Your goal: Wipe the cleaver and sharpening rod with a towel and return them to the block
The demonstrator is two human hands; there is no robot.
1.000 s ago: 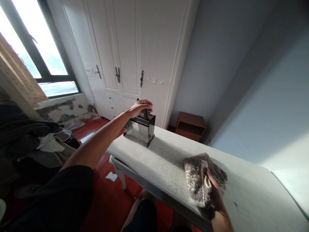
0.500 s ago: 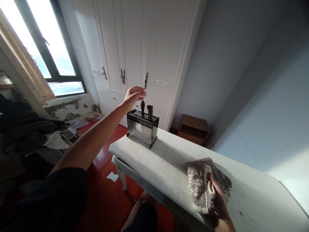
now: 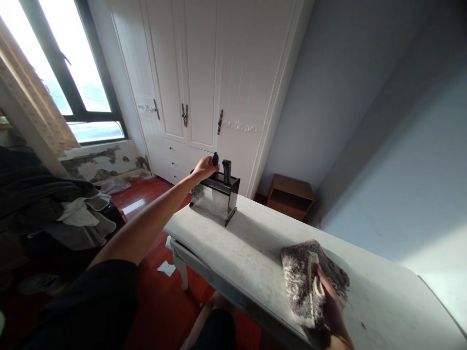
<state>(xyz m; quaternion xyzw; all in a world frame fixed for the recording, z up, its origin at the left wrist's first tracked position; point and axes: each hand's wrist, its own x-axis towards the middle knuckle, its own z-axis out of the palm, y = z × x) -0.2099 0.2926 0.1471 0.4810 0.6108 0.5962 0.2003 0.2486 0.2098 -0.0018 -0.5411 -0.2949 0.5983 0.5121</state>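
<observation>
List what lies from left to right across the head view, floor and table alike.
Pile of clothes → paper scrap on the floor → knife block → grey cloth. The left hand at the block and the right hand on the cloth overlap them, so they are left out.

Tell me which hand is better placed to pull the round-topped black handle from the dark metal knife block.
Left. The left hand is at the dark metal knife block, right by the round-topped black handle. The right hand holds the grey shaggy cloth on the white table, far from the block.
</observation>
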